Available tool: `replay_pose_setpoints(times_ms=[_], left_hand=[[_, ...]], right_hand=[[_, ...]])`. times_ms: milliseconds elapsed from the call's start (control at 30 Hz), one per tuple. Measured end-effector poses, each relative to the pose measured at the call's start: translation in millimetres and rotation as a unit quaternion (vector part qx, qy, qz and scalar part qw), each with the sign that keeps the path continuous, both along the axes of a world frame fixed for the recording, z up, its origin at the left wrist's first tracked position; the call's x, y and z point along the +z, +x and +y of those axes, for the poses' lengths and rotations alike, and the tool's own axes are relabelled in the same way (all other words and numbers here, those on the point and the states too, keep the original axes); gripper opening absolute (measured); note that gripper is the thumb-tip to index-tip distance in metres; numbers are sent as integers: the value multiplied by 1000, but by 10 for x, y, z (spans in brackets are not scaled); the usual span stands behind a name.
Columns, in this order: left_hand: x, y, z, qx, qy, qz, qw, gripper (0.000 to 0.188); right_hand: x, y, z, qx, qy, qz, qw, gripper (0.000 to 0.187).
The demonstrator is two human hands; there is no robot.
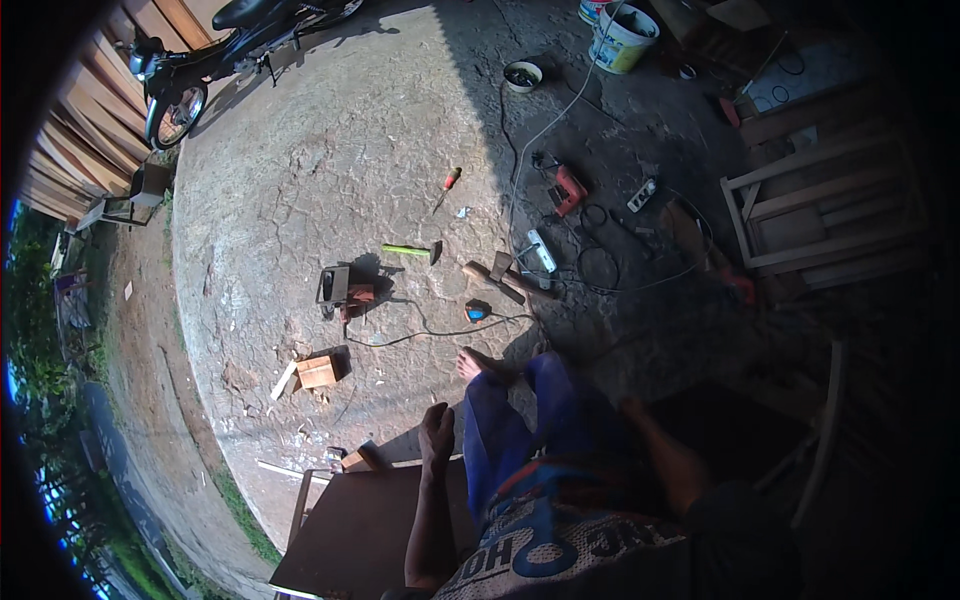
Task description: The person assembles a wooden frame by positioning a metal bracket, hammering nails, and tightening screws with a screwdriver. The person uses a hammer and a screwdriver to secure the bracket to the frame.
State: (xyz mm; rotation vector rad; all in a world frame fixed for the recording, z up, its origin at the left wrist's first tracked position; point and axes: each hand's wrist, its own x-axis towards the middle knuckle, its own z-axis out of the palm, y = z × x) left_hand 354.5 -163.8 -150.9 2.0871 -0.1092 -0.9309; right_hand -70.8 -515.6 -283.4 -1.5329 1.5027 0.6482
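Note:
My left hand (437, 430) hangs beside my left knee, above the edge of a dark brown board (370, 520). Its fingers look curled in, and nothing shows in them. In the shade my right hand (636, 412) is near my right thigh; its fingers are too dark to make out. On the concrete ahead of my feet lies a blue tape measure (477, 311). Beyond it are a hammer (408, 249) with a green handle and a screwdriver (451, 182) with a red handle. Pieces of wood (500, 270) lie close to the tape measure.
A corded power tool (345, 290) and a wooden block (318, 372) are at left. At right lie a red power tool (568, 190), a white power strip (541, 251), cables and a wooden frame (800, 205). Farther off stand a bucket (625, 42) and a motorbike (215, 60).

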Motion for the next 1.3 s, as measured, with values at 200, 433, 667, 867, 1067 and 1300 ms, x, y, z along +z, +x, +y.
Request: replay_pose_setpoints(times_ms=[200, 433, 667, 867, 1067, 1300], left_hand=[[25, -150, -459, 99, -9, 60, 993, 38], [113, -991, -985, 246, 10, 169, 954, 36], [-46, -1630, -1918, 83, 146, 99, 981, 54], [-843, -1429, -2081, -101, 116, 148, 977, 75], [-648, -1353, -2437, -249, 233, 142, 929, 93], [-1466, -572, -2604, -321, 274, 11, 906, 70]], right_hand=[[-387, -65, -405, 77, -67, -26, 994, 34], [-700, 114, -1576, 85, -130, -95, 983, 23], [87, 1598, -2683, -125, 60, -141, 980, 25], [87, 1644, -2316, 256, -34, -111, 960, 64], [-65, 1388, -1800, 326, -17, -52, 944, 86], [-839, 2002, -2446, 350, 9, -82, 933, 53]])
